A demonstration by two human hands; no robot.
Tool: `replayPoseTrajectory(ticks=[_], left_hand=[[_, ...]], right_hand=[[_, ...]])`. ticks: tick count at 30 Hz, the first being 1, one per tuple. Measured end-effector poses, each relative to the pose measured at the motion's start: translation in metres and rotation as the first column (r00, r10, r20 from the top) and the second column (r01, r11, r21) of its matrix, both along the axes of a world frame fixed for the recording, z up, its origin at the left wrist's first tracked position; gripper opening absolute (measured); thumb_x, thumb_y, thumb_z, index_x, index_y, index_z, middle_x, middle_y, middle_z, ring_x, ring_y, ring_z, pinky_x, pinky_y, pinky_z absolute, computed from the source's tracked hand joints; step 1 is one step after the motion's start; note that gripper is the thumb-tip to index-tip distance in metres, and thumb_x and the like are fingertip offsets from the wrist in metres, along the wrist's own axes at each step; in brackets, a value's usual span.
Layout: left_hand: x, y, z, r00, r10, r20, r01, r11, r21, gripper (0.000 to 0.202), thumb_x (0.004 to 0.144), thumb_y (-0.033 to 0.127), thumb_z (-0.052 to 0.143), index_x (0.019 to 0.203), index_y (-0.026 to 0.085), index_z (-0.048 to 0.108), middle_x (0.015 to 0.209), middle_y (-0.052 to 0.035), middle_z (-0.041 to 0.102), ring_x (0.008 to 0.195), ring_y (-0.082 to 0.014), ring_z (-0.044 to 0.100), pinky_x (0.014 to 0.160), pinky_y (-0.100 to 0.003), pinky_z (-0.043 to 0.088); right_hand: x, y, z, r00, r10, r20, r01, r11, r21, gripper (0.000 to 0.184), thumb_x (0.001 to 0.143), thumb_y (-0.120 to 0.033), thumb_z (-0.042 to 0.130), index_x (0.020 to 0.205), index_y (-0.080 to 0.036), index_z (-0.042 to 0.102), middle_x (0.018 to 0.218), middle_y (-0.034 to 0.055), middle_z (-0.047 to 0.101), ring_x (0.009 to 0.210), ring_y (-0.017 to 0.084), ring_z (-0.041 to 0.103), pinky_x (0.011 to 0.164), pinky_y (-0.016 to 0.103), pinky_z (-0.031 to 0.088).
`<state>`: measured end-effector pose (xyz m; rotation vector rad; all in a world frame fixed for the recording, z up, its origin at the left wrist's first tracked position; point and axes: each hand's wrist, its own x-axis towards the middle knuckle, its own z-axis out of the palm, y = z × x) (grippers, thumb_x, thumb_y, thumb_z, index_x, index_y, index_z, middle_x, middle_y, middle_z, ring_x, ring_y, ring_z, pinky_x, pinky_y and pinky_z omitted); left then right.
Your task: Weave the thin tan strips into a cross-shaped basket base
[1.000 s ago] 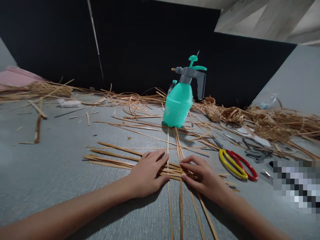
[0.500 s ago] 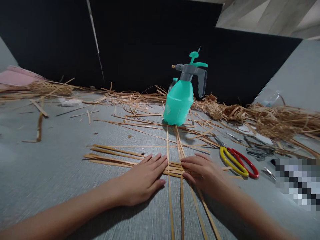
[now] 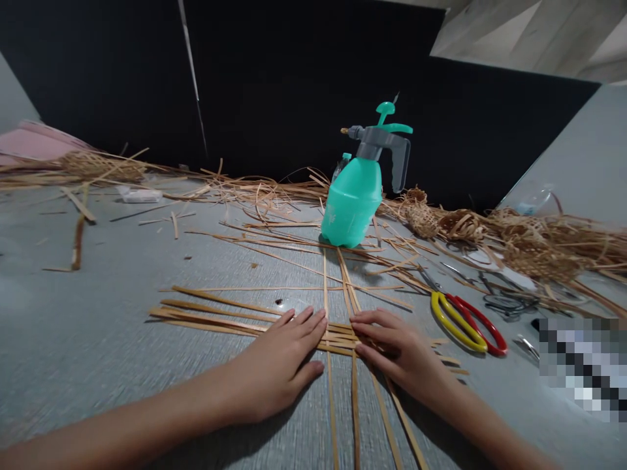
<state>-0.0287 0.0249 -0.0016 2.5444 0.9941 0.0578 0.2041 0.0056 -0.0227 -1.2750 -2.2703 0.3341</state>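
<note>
Thin tan bamboo strips lie crossed in a flat weave on the grey table, with long strips running toward me and others running sideways. My left hand lies flat with its fingers spread, the fingertips on the sideways strips just left of the crossing. My right hand rests on the right side of the weave, its fingertips at the crossing. Neither hand closes around a strip. Part of the weave is hidden under my fingers.
A green pressure sprayer stands just beyond the weave. To the right lie red-and-yellow-handled scissors and dark-handled scissors. Loose strips and small woven pieces pile along the back, before a black wall.
My left hand has slid slightly toward me and its fingers have spread wider. The view has shifted a little, and the right hand stays on the weave.
</note>
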Motion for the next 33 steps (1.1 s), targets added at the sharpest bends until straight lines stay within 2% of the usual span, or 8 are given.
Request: replayPoseTrajectory(ticks=[2,5,8,11,15,19,25,33], left_hand=[[-0.001,-0.001,0.0,1.0,-0.011,-0.001,0.011,1.0,0.01,0.054,0.092,0.037,0.036,0.142,0.02,0.022,0.147,-0.0057,0.017,0.136,-0.0221,0.015,0.11,-0.043,0.016],[-0.003,-0.001,0.0,0.999,-0.044,-0.013,0.044,0.998,0.034,0.055,0.093,0.039,0.033,0.142,0.018,0.022,0.147,-0.0066,0.016,0.136,-0.0227,0.015,0.111,-0.042,0.014],[-0.003,0.0,0.002,0.998,-0.058,-0.041,0.06,0.997,0.047,0.055,0.093,0.039,0.033,0.142,0.017,0.021,0.148,-0.0073,0.016,0.136,-0.0231,0.014,0.111,-0.043,0.013],[-0.003,0.0,0.003,0.997,-0.072,-0.039,0.074,0.996,0.055,0.056,0.093,0.038,0.034,0.142,0.014,0.022,0.147,-0.0087,0.018,0.136,-0.0232,0.014,0.111,-0.043,0.013],[-0.002,-0.001,0.003,0.996,-0.083,-0.03,0.085,0.995,0.053,0.055,0.093,0.037,0.034,0.141,0.012,0.023,0.147,-0.0102,0.019,0.136,-0.0248,0.016,0.11,-0.043,0.015],[-0.003,-0.001,0.001,0.997,-0.074,-0.029,0.076,0.996,0.043,0.055,0.093,0.038,0.033,0.142,0.014,0.021,0.148,-0.0098,0.016,0.136,-0.0253,0.014,0.11,-0.045,0.014],[-0.005,0.0,-0.003,0.996,-0.093,-0.005,0.093,0.995,0.048,0.056,0.093,0.038,0.033,0.142,0.014,0.02,0.147,-0.0101,0.018,0.136,-0.024,0.015,0.111,-0.042,0.015],[-0.003,0.002,-0.008,0.996,-0.088,0.014,0.087,0.994,0.072,0.055,0.093,0.037,0.033,0.142,0.015,0.021,0.147,-0.0099,0.018,0.136,-0.0242,0.015,0.11,-0.043,0.016]], right_hand=[[0.002,0.002,0.003,0.999,0.044,0.018,-0.044,0.999,0.008,0.021,0.086,-0.023,0.051,0.1,-0.019,0.066,0.104,0.0107,0.064,0.095,0.02,0.058,0.083,0.035,0.048],[0.006,0.011,0.013,0.966,0.19,0.173,-0.203,0.977,0.06,0.021,0.088,-0.019,0.047,0.099,-0.016,0.065,0.095,0.0112,0.065,0.084,0.019,0.06,0.072,0.031,0.049],[0.006,0.021,0.024,0.861,0.301,0.41,-0.378,0.918,0.119,0.02,0.089,-0.018,0.046,0.092,-0.013,0.065,0.084,0.0102,0.065,0.075,0.018,0.058,0.065,0.03,0.047],[0.003,0.027,0.031,0.756,0.322,0.57,-0.487,0.858,0.162,0.024,0.091,-0.017,0.041,0.085,-0.012,0.064,0.079,0.0095,0.063,0.073,0.018,0.056,0.067,0.032,0.046],[0.003,0.03,0.033,0.68,0.36,0.639,-0.61,0.762,0.219,0.031,0.093,-0.014,0.033,0.082,-0.009,0.062,0.075,0.01,0.061,0.072,0.018,0.054,0.068,0.034,0.046],[0.003,0.034,0.03,0.66,0.408,0.631,-0.687,0.667,0.289,0.032,0.094,-0.013,0.031,0.084,-0.01,0.061,0.079,0.0106,0.061,0.076,0.018,0.055,0.075,0.035,0.047],[-0.006,0.038,0.03,0.657,0.425,0.623,-0.688,0.675,0.265,0.026,0.093,-0.013,0.035,0.088,-0.012,0.061,0.084,0.0105,0.062,0.079,0.017,0.056,0.077,0.036,0.047],[-0.015,0.042,0.032,0.629,0.427,0.65,-0.692,0.688,0.219,0.032,0.093,-0.013,0.032,0.086,-0.006,0.063,0.082,0.0132,0.063,0.081,0.02,0.057,0.077,0.036,0.048]])
